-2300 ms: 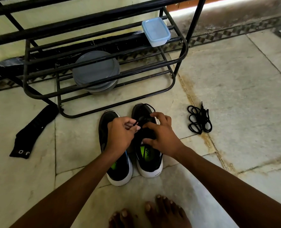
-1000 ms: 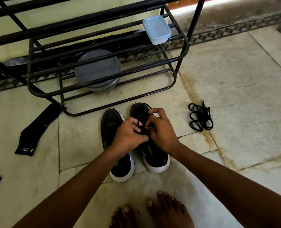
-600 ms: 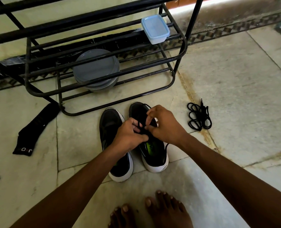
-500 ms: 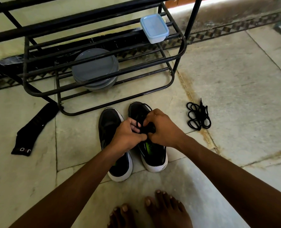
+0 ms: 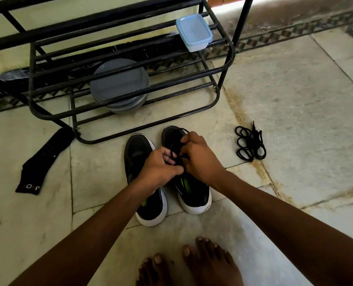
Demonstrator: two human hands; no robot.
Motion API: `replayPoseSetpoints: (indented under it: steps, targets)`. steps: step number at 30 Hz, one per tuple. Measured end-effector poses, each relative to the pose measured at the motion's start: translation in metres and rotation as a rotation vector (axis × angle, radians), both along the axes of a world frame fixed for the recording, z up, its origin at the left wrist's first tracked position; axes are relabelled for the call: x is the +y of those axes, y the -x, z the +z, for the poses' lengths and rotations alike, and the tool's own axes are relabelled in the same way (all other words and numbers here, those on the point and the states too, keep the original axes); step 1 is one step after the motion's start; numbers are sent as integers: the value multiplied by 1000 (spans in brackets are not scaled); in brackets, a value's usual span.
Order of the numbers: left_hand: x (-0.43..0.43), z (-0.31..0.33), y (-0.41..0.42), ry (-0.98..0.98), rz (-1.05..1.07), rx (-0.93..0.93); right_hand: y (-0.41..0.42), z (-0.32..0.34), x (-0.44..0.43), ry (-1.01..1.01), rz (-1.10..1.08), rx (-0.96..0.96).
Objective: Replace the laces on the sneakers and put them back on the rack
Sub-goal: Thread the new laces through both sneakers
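On the stone floor point(image 5: 295, 100), just in front of the black metal rack point(image 5: 226, 65): a pair of black sneakers with white soles, side by side, toes toward the rack, not on it. Of the pair, the left sneaker point(image 5: 137, 153) partly covered by the left forearm. Beside it, the right sneaker point(image 5: 194, 195) under both hands, green insole showing at the heel opening.

Noted for the left hand point(image 5: 157, 169): fingers curled, thumb and forefinger pinched on a black lace point(image 5: 174, 150) above the right sneaker's tongue. Noted for the right hand point(image 5: 201, 159): fingers curled, tips closed on the same lace, touching the left hand. Loop of lace standing up between the two hands; ends not traceable.

Well to the right of the sneakers, apart from them: a second black lace point(image 5: 250, 144), bundled in loops, flat on the floor.

On a rack shelf, right end: a small box with a pale blue lid point(image 5: 194, 30). Lower in the rack, behind the front bars: a stack of grey dishes point(image 5: 120, 84). Left of the rack's foot: a black sock point(image 5: 44, 159), flat on the floor. At the bottom edge: bare toes point(image 5: 210, 261).
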State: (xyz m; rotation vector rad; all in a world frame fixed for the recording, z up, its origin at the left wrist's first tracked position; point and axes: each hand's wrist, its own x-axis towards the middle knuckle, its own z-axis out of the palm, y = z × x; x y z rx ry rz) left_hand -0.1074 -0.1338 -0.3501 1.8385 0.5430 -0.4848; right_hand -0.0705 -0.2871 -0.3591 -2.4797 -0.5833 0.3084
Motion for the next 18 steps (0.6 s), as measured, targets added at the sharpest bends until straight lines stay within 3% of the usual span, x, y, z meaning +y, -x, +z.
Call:
replayPoseSetpoints:
  steps: [12,18]
  targets:
    - [1,-2,0,14,24,21,1,-7,-2,-11,21,-39]
    - [1,-3,0,8,19,26,3,-4,-2,-29,119,-178]
